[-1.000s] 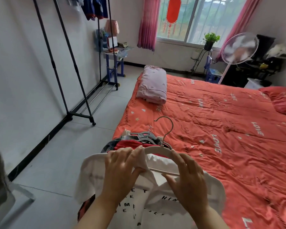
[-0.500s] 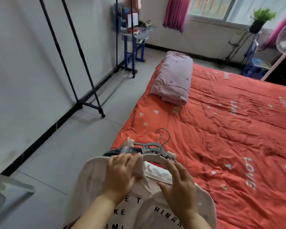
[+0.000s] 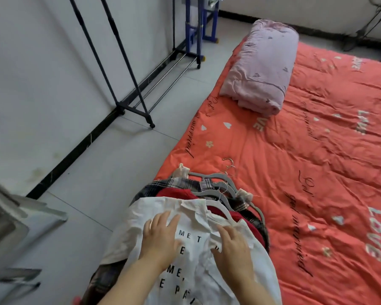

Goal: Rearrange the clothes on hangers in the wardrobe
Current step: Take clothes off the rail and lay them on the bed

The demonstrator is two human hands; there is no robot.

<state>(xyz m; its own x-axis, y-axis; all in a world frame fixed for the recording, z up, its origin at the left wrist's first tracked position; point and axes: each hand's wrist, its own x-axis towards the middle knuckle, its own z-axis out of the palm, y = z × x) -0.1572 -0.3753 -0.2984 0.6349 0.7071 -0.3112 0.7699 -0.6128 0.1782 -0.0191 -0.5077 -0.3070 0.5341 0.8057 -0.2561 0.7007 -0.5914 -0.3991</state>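
Nearest you lies a white shirt (image 3: pixel 198 256) with black block letters, over a red top (image 3: pixel 174 193) and a black-and-white plaid shirt (image 3: pixel 161 186) on grey hangers (image 3: pixel 204 175). The bedspread (image 3: pixel 306 172) is orange-red with white hearts, cream lettering and black script. On its far side, the quilt (image 3: pixel 266 62) is lilac-pink. To the left are a black rack (image 3: pixel 123 51) and a blue stand (image 3: pixel 190 34).
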